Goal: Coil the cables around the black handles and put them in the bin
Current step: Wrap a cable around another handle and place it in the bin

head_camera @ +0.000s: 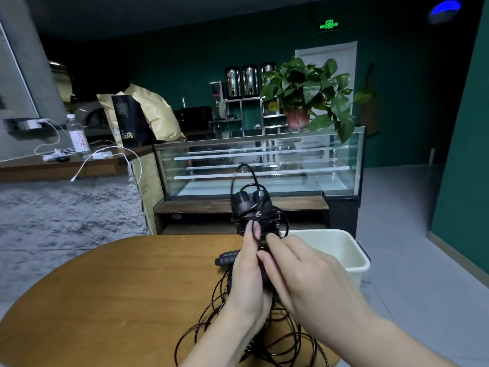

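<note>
A pair of black handles (250, 203) stands upright above the round wooden table (119, 287), with thin black cable (267, 217) wound around them. My left hand (250, 274) grips the lower part of the handles, its thumb pressing the windings. My right hand (299, 271) pinches the cable right beside that thumb. Another ribbed black handle (227, 256) lies on the table left of my hands. Loose loops of black cable (280, 337) are piled on the table under my wrists. The white bin (352, 250) stands open just past the table's right edge.
A glass display case (259, 165) with a potted plant (309, 94) on top stands beyond the table. At the left, a wooden counter (60, 165) holds a water bottle (78, 136), white charger leads and paper bags. Grey floor runs along the right.
</note>
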`<state>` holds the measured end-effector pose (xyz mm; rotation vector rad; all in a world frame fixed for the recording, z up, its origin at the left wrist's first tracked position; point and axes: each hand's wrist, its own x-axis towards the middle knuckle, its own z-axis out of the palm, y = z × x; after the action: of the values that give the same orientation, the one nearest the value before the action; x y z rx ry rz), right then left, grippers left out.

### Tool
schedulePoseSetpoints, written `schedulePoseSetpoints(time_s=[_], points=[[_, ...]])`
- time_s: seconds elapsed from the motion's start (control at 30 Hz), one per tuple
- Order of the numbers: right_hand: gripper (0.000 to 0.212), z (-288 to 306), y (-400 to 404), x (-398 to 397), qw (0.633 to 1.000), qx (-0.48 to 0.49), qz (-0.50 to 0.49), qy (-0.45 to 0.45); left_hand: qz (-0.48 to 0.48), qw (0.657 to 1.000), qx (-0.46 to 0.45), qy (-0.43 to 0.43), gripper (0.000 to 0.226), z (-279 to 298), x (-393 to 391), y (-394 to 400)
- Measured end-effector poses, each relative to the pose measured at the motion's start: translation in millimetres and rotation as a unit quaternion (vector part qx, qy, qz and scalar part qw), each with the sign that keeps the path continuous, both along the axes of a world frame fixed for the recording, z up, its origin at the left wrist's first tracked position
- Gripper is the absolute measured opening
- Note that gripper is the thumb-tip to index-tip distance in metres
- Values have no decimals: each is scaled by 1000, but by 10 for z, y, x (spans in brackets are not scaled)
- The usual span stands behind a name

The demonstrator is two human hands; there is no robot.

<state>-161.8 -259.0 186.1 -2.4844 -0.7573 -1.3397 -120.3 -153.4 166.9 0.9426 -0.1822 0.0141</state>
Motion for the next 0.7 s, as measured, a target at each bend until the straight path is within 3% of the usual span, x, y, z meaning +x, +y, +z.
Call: schedulePoseSetpoints(time_s=[0.1, 0.2, 0.33, 0.4, 0.47, 0.57, 0.63, 0.7], points=[[30, 54, -29, -62, 996, 35, 68, 51, -71, 996, -49, -7, 49, 8, -45, 34], [20, 133, -90, -32, 985, 133, 112, 20, -84, 995, -61, 10, 59, 36, -73, 56], [67, 276, -163, 47, 956, 226, 169, 83, -82, 996, -37, 3, 65, 57, -62, 39], [80, 329, -202, 75, 970, 162, 160, 88, -74, 997, -25, -1, 63, 59, -54, 40], [77, 367, -223, 81, 985, 76, 140, 69, -53, 998, -26, 2, 58, 64, -65, 25], [49, 369, -214, 72, 992, -19, 121, -31, -25, 999, -24, -2, 34, 58, -94, 14], [32, 308, -184, 86, 986, -45, 117, -106, -45, 999, -2, -14, 40, 53, -128, 16], [26, 225, -152, 103, 982, -62, 135, -116, -71, 997, 5, -17, 50, 105, -184, 6]])
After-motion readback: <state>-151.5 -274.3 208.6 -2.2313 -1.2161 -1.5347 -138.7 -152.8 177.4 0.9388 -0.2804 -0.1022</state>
